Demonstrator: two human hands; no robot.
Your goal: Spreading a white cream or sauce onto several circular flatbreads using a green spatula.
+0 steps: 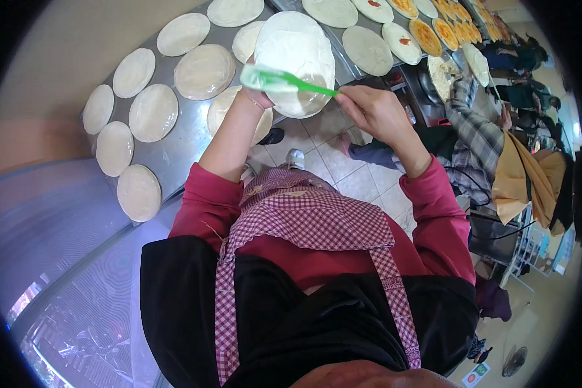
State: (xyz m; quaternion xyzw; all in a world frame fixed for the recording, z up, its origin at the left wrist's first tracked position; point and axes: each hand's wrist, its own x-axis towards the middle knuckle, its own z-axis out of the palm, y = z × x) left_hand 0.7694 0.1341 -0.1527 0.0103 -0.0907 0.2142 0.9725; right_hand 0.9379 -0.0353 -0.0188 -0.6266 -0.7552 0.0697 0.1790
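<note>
My left hand (262, 99) supports a round, flat plate-like piece (295, 45) from its near left edge; its surface is thickly coated in smooth white spread. Most of the fingers on that hand are hidden behind the piece and the tool. Pinched in my right hand (372, 113) is the thin handle of a green spatula (304, 85). The spatula's broad blade, smeared with white, lies across the lower left part of the coated piece. Whether the blade touches the surface, I cannot tell.
Several pale round pieces (153, 113) lie on a metal table (186, 145) ahead and left. Farther right are rounds with orange topping (425, 37). A co-worker in a plaid sleeve (465, 119) stands close on my right, beside a pan (430, 81). Tiled floor (355, 183) shows below.
</note>
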